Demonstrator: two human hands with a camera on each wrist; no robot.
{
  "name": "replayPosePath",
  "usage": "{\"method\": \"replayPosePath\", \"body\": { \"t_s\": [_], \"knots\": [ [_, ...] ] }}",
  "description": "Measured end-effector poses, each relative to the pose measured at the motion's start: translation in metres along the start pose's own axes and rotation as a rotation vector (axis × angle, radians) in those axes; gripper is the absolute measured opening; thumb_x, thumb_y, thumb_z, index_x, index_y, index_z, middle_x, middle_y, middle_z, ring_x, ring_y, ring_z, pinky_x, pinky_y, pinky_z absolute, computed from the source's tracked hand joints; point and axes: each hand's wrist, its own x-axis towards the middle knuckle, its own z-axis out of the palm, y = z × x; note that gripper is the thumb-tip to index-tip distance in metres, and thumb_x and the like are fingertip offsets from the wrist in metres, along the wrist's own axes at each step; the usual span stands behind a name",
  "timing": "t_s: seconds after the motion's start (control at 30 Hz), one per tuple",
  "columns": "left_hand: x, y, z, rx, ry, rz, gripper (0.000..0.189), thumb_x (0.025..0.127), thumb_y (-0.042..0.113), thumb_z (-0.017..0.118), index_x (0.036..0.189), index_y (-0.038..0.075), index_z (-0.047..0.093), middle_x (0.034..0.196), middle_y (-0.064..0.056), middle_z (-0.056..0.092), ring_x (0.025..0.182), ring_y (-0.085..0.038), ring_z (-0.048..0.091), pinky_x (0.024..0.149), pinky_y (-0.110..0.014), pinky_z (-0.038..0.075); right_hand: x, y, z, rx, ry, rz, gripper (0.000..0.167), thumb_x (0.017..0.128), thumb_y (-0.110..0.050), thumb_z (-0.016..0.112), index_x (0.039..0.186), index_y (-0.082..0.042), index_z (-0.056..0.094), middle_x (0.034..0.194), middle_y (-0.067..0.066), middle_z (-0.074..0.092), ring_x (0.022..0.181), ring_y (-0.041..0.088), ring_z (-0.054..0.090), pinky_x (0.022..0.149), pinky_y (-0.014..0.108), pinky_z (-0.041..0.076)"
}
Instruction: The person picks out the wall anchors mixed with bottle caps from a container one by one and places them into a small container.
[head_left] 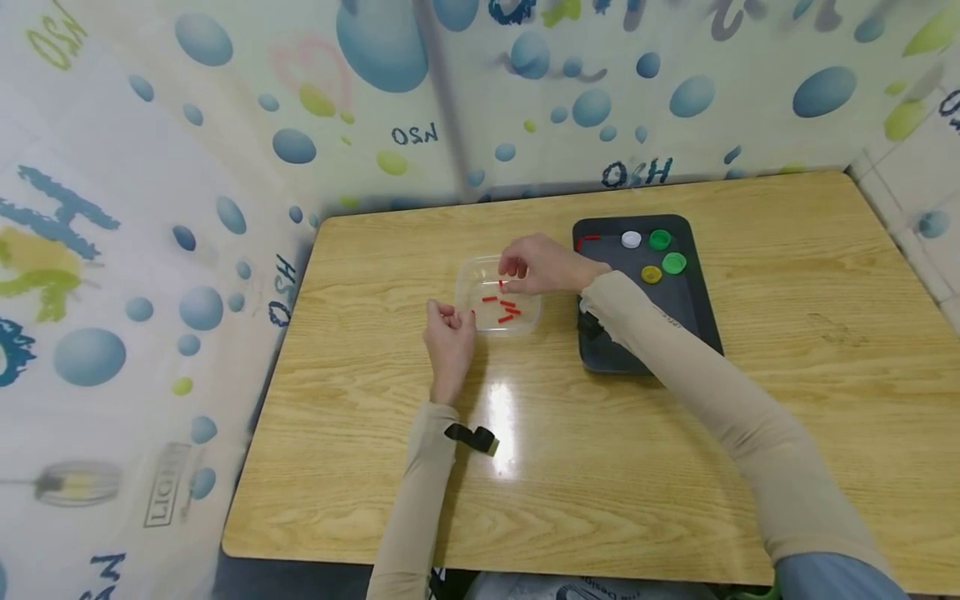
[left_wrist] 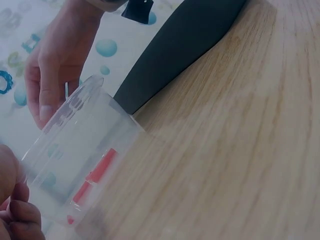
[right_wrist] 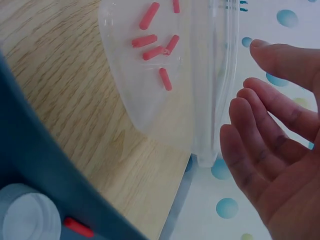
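Observation:
A clear plastic container (head_left: pixel 534 321) stands on the table with several short red sticks (head_left: pixel 510 318) lying loose on its bottom. My left hand (head_left: pixel 448 346) pinches the container's near left edge, thumb and curled fingers at the rim in the left wrist view. Over the far right part of the container hovers my right hand (head_left: pixel 551 265). In the right wrist view its thumb and bent fingers (right_wrist: pixel 245 142) stand apart, with nothing between them. The red sticks (right_wrist: pixel 149 16) show through the container wall there.
A dark tray (head_left: pixel 693 308) lies right of the container, under the right forearm. It holds a white cap (head_left: pixel 631 240), two green caps (head_left: pixel 660 240), a yellow cap (head_left: pixel 651 274) and red sticks (head_left: pixel 592 237) in its far left corner. A patterned wall (head_left: pixel 465 150) rises behind the wooden table (head_left: pixel 360 483).

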Motion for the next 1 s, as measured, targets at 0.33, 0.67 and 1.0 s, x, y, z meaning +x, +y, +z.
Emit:
{"method": "replayPosePath", "body": {
  "t_s": [0.33, 0.67, 1.0],
  "knots": [
    [-0.002, -0.001, 0.001, -0.007, -0.009, -0.005, 0.017, 0.081, 0.006, 0.057, 0.095, -0.002, 0.05, 0.063, 0.006, 0.043, 0.058, -0.011, 0.043, 0.057, -0.026, 0.035, -0.012, 0.005, -0.007, 0.009, 0.018, 0.062, 0.026, 0.09, -0.019, 0.076, 0.108, -0.002, 0.071, 0.104, 0.011, 0.07, 0.092, 0.024, 0.064, 0.087, 0.039, 0.054],
    [-0.001, -0.001, 0.0, -0.016, -0.027, -0.011, 0.016, 0.083, 0.006, 0.056, 0.096, 0.0, 0.049, 0.065, 0.004, 0.043, 0.059, -0.013, 0.043, 0.056, -0.026, 0.035, -0.032, 0.022, -0.02, 0.012, 0.078, 0.062, 0.024, 0.09, -0.02, 0.075, 0.106, -0.002, 0.071, 0.103, 0.013, 0.07, 0.091, 0.024, 0.065, 0.086, 0.041, 0.055],
    [-0.001, 0.0, 0.002, -0.005, -0.018, -0.008, 0.015, 0.084, 0.008, 0.057, 0.095, 0.002, 0.048, 0.066, 0.004, 0.044, 0.06, -0.012, 0.044, 0.057, -0.026, 0.035, -0.059, 0.042, -0.036, -0.035, 0.139, 0.12, 0.022, 0.09, -0.019, 0.075, 0.105, -0.004, 0.071, 0.099, 0.011, 0.071, 0.085, 0.022, 0.067, 0.082, 0.042, 0.056]
  ]
}}
